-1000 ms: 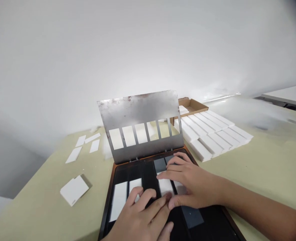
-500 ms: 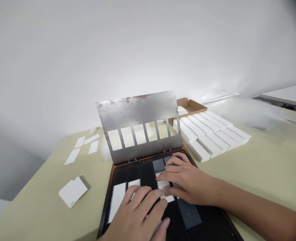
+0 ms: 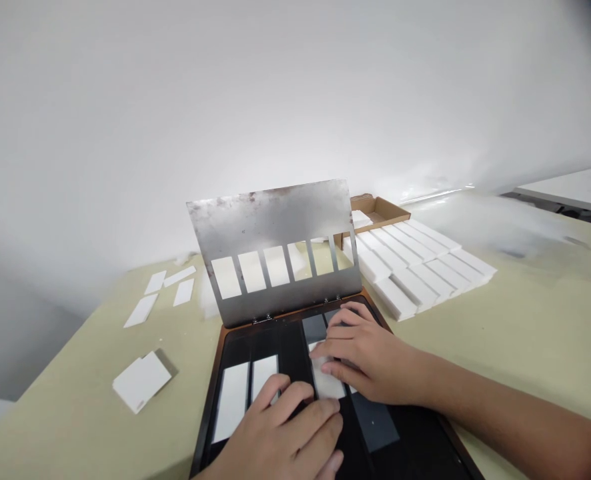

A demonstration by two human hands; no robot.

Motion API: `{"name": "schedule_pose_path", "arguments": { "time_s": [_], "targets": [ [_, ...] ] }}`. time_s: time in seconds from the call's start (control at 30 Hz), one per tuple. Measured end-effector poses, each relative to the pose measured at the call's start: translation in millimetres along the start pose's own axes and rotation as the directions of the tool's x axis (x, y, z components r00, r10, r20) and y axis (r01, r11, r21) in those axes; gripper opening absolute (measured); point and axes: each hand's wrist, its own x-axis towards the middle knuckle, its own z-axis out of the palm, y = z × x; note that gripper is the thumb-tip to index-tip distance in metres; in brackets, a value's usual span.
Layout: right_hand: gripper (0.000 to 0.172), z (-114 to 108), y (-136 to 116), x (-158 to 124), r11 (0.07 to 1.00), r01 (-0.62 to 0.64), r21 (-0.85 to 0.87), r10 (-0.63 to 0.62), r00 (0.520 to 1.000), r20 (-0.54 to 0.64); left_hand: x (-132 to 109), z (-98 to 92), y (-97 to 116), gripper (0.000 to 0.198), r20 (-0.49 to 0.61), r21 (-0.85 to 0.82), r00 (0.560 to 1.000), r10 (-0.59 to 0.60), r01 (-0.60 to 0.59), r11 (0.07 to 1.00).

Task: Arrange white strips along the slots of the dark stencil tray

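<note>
A black tray (image 3: 290,343) with a brown rim lies before me, its hinged metal plate (image 3: 275,220) with rectangular cut-outs raised at the back. White cards (image 3: 231,400) lie on the tray's left side. Another white card (image 3: 329,385) lies near its middle. My right hand (image 3: 363,353) rests over this middle card, fingers apart, index finger and thumb on its surface. From the front, my left hand (image 3: 295,427) reaches to the card's lower end, fingers loosely bent and apart. My hands partly cover the card. Dark grey rectangles (image 3: 374,421) show on the tray around my right hand.
Rows of stacked white cards (image 3: 425,267) stand to the right behind the tray, beside an open cardboard box (image 3: 388,212). On the left of the table (image 3: 75,400) lie a small white stack (image 3: 142,381) and several loose white strips (image 3: 140,310). A wall rises behind.
My left hand has shifted slightly right, with its fingertips closer to the middle card's lower end. The right thumb has moved up on the card. The whole view has shifted a little.
</note>
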Motion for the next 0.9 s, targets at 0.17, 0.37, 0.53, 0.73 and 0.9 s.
{"name": "schedule_pose_path", "arguments": {
  "time_s": [0.17,0.37,0.53,0.73,0.9],
  "targets": [
    [0.017,-3.1,-1.0,0.6,0.999,-0.025,0.027,0.024,0.998,0.060,-1.2,-0.7,-0.5,0.020,0.046,-0.028,0.998,-0.054,0.055,0.998],
    [0.017,-2.9,0.6,-0.6,0.999,-0.013,0.042,0.009,0.996,0.084,0.8,-0.6,-0.1,0.020,0.052,-0.042,0.996,-0.070,0.072,0.997],
    [0.019,-3.2,0.0,-2.7,0.999,-0.015,0.047,0.010,0.994,0.105,-0.9,-1.3,-0.2,0.020,0.072,-0.056,0.995,-0.076,0.080,0.995],
    [0.019,-3.2,0.6,-3.8,0.999,-0.008,0.042,0.003,0.994,0.106,1.4,-1.7,-0.4,0.022,0.079,-0.046,0.994,-0.074,0.078,0.996],
    [0.020,-2.5,2.1,-4.6,1.000,-0.003,0.030,0.000,0.994,0.107,1.0,-0.8,-0.6,0.022,0.071,-0.033,0.995,-0.074,0.077,0.996]
  ]
}}
